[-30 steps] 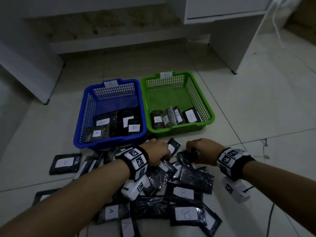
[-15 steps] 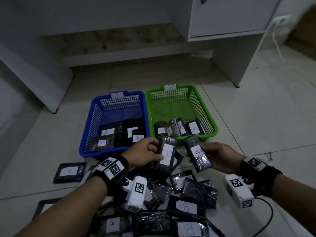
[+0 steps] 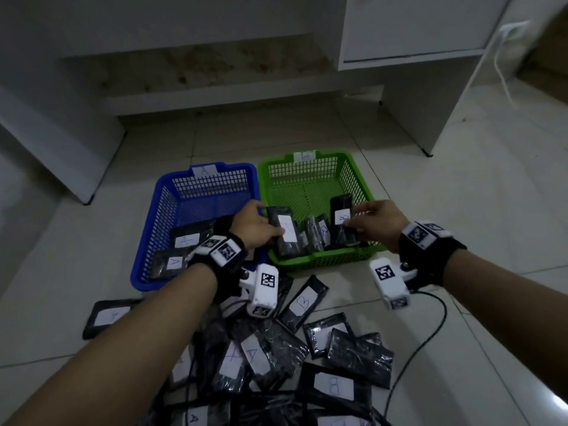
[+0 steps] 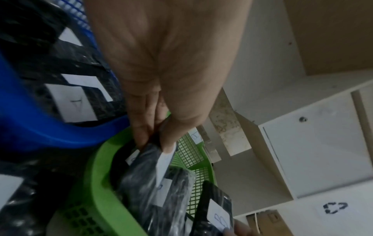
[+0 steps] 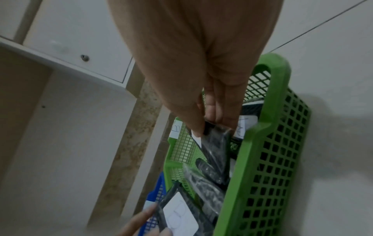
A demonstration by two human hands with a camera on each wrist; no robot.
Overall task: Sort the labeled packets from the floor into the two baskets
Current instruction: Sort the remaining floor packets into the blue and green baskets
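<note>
A blue basket [image 3: 139, 279] tagged A and a green basket [image 3: 319, 263] tagged B sit side by side on the tiled floor, each with several black packets inside. My left hand [image 3: 264, 224] pinches a black packet with a white label [image 3: 285, 238] over the near left corner of the green basket. My right hand [image 3: 356, 218] pinches a B packet [image 3: 341, 215] over that basket's near right part. In the left wrist view the left hand [image 4: 154, 143] grips its packet [image 4: 141, 175] above the green rim [image 4: 101, 175]. In the right wrist view the right hand [image 5: 210, 127] holds its packet [image 5: 217, 146].
A pile of labeled packets [image 3: 276, 358] lies on the floor between my forearms, with one packet apart [image 3: 107, 316] at the left. A black cable [image 3: 430, 327] runs along the right. White desk panels [image 3: 430, 118] stand behind the baskets.
Both hands picked a packet each out of the floor pile, lifted them and carried them forward over the green basket.
</note>
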